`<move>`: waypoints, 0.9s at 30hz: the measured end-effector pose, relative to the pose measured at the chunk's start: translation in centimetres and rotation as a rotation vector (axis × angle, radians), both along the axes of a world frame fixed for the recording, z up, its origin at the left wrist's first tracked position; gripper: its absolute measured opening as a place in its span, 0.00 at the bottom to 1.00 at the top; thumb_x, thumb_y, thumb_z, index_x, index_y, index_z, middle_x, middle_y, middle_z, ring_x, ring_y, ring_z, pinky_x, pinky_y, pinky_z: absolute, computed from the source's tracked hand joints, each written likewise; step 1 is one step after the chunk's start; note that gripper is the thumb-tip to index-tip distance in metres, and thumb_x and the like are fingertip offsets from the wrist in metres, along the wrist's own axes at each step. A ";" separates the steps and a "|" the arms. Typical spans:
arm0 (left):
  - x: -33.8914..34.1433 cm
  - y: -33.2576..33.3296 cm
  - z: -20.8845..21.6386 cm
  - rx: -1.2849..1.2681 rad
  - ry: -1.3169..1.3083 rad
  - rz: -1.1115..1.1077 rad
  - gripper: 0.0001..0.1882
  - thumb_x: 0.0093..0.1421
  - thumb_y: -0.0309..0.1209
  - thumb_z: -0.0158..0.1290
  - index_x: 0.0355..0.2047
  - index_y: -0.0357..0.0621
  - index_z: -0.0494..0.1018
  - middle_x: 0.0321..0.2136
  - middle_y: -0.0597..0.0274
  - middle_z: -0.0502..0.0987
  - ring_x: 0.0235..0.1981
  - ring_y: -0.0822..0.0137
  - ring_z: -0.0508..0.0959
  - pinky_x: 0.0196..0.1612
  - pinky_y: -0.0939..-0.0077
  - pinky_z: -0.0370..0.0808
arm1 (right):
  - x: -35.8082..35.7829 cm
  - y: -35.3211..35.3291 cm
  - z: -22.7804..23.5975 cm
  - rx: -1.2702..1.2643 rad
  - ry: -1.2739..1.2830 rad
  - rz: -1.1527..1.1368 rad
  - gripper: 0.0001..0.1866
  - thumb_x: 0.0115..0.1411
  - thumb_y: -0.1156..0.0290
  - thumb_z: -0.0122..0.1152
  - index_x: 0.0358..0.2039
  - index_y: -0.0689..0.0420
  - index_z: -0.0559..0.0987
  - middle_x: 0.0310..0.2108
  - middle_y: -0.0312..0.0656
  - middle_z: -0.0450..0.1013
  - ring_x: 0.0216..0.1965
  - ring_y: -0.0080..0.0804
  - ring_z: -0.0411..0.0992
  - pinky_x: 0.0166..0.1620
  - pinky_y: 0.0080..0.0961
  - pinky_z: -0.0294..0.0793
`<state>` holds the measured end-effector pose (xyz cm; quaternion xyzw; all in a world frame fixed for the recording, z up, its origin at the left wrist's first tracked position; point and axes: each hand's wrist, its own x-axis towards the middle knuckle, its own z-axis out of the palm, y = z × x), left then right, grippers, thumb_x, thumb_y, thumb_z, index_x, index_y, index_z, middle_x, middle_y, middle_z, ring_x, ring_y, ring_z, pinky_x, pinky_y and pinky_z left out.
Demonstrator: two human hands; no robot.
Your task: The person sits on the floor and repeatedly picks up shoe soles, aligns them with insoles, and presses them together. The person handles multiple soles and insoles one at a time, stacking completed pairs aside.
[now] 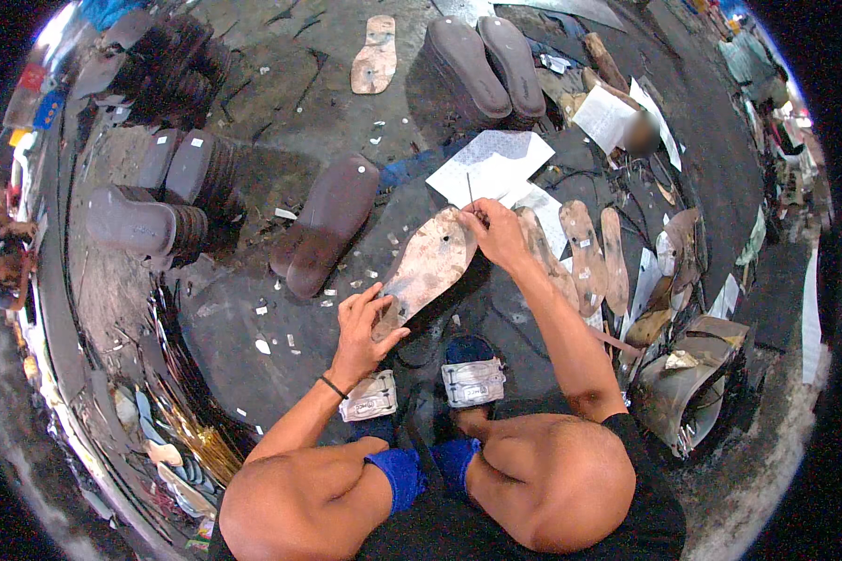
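Observation:
A pale, stained sole template (433,265) with small holes lies slantwise in front of me, over what looks like a dark sole. My left hand (357,329) grips its near, narrower end, with fingers and thumb on opposite edges. At the far, wide end, my right hand (496,232) pinches a thin dark rod (470,190) that points up and away; whether it is an awl or a pen is not clear. The right fingers touch the template's rim. Just left of it rests a stack of brown soles (332,220).
More brown soles stand in stacks at the left (136,220) and far centre (468,70). White papers (491,164) lie beyond my right hand. Other templates (584,257) are at the right, beside a bent container (688,388). Another template (374,56) lies farther off. Scraps dot the floor.

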<state>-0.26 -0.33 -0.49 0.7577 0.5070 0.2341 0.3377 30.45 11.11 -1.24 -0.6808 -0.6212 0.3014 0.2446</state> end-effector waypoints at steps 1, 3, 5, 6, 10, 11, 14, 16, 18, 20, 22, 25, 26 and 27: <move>0.1 0.0 0.0 -0.004 -0.006 -0.002 0.34 0.52 0.42 0.72 0.56 0.45 0.74 0.65 0.51 0.69 0.62 0.44 0.66 0.66 0.51 0.64 | 0.3 0.0 0.0 0.032 -0.036 0.021 0.10 0.64 0.65 0.66 0.40 0.59 0.83 0.33 0.50 0.77 0.37 0.49 0.78 0.41 0.41 0.77; 0.0 0.0 -0.1 -0.017 -0.009 0.003 0.34 0.51 0.42 0.72 0.56 0.45 0.74 0.65 0.52 0.69 0.62 0.44 0.66 0.66 0.52 0.64 | -0.2 0.0 1.0 0.124 -0.006 -0.013 0.11 0.64 0.66 0.65 0.42 0.59 0.82 0.33 0.50 0.77 0.36 0.49 0.78 0.40 0.41 0.77; -0.2 -0.1 0.1 -0.022 0.000 0.010 0.34 0.52 0.42 0.72 0.56 0.45 0.74 0.65 0.52 0.69 0.62 0.44 0.66 0.66 0.51 0.64 | -2.0 -0.5 3.5 0.232 0.127 -0.123 0.12 0.65 0.66 0.65 0.43 0.60 0.81 0.33 0.51 0.78 0.34 0.51 0.78 0.38 0.41 0.77; -0.3 -0.1 0.1 -0.023 0.004 0.011 0.34 0.52 0.42 0.72 0.57 0.45 0.74 0.65 0.52 0.69 0.62 0.44 0.66 0.66 0.51 0.64 | -3.0 -0.8 4.4 0.142 0.204 -0.156 0.09 0.65 0.69 0.63 0.42 0.60 0.80 0.33 0.51 0.79 0.33 0.51 0.79 0.37 0.40 0.78; 0.8 0.1 -0.5 0.017 -0.019 -0.020 0.35 0.52 0.42 0.72 0.57 0.45 0.73 0.65 0.51 0.69 0.61 0.44 0.66 0.66 0.51 0.63 | -3.1 -2.0 2.6 0.073 0.131 -0.059 0.07 0.65 0.69 0.63 0.38 0.59 0.78 0.32 0.52 0.81 0.36 0.48 0.82 0.38 0.39 0.78; 0.5 0.1 -0.6 0.024 -0.005 -0.021 0.35 0.51 0.42 0.72 0.57 0.44 0.73 0.65 0.51 0.69 0.61 0.43 0.66 0.66 0.51 0.63 | -3.7 -1.8 3.4 0.077 0.168 -0.067 0.07 0.65 0.69 0.63 0.38 0.59 0.78 0.32 0.52 0.81 0.36 0.49 0.82 0.38 0.40 0.78; -0.6 -1.0 -0.5 0.031 0.015 0.022 0.34 0.51 0.39 0.73 0.55 0.43 0.72 0.65 0.51 0.69 0.60 0.44 0.67 0.65 0.51 0.63 | -7.7 -3.4 5.4 0.042 0.274 0.010 0.08 0.64 0.67 0.64 0.38 0.59 0.79 0.32 0.53 0.80 0.36 0.49 0.81 0.39 0.42 0.78; 0.4 -0.4 -1.2 0.070 -0.051 0.013 0.34 0.51 0.37 0.73 0.54 0.42 0.70 0.65 0.50 0.69 0.60 0.44 0.67 0.64 0.51 0.64 | -10.1 -5.0 5.7 -0.069 0.318 0.138 0.08 0.64 0.67 0.65 0.37 0.58 0.80 0.32 0.51 0.80 0.34 0.49 0.81 0.38 0.43 0.78; 0.2 -0.6 -1.3 0.059 -0.047 0.021 0.33 0.51 0.36 0.73 0.53 0.42 0.70 0.66 0.49 0.68 0.61 0.43 0.67 0.63 0.50 0.64 | -11.2 -6.3 3.7 0.013 0.179 0.273 0.09 0.64 0.64 0.65 0.36 0.57 0.81 0.31 0.51 0.80 0.34 0.51 0.80 0.37 0.44 0.77; -0.1 -0.5 -1.5 0.074 -0.028 0.014 0.33 0.51 0.35 0.73 0.53 0.43 0.70 0.66 0.49 0.67 0.62 0.43 0.67 0.63 0.50 0.64 | -11.6 -6.7 4.1 0.039 0.209 0.251 0.10 0.64 0.63 0.64 0.36 0.56 0.80 0.31 0.51 0.80 0.34 0.53 0.80 0.38 0.45 0.77; -0.2 -0.6 -1.1 0.103 0.010 -0.008 0.32 0.51 0.34 0.72 0.53 0.43 0.70 0.66 0.49 0.67 0.63 0.43 0.67 0.63 0.50 0.64 | -11.1 -7.9 5.7 0.056 0.273 0.173 0.10 0.65 0.62 0.63 0.37 0.56 0.80 0.32 0.51 0.80 0.35 0.53 0.80 0.38 0.46 0.78; 0.3 0.1 -0.5 0.083 0.069 -0.045 0.31 0.51 0.34 0.71 0.53 0.44 0.70 0.64 0.49 0.68 0.64 0.44 0.67 0.63 0.51 0.64 | -10.2 -9.9 3.8 -0.035 0.122 0.236 0.10 0.65 0.63 0.63 0.37 0.56 0.80 0.32 0.49 0.80 0.36 0.52 0.80 0.40 0.45 0.78; 0.0 0.1 -0.6 0.076 0.045 -0.034 0.31 0.51 0.35 0.69 0.54 0.44 0.71 0.63 0.49 0.70 0.63 0.46 0.68 0.63 0.51 0.64 | -10.1 -10.2 3.8 0.041 0.095 0.258 0.09 0.64 0.66 0.65 0.37 0.58 0.80 0.31 0.47 0.80 0.35 0.50 0.80 0.39 0.42 0.79; 0.0 1.3 -0.2 0.132 0.030 0.010 0.32 0.50 0.34 0.69 0.54 0.44 0.71 0.62 0.48 0.71 0.61 0.45 0.69 0.63 0.51 0.64 | -9.7 -8.9 4.8 0.105 0.160 0.209 0.08 0.64 0.67 0.66 0.36 0.58 0.80 0.31 0.47 0.80 0.34 0.49 0.80 0.38 0.41 0.79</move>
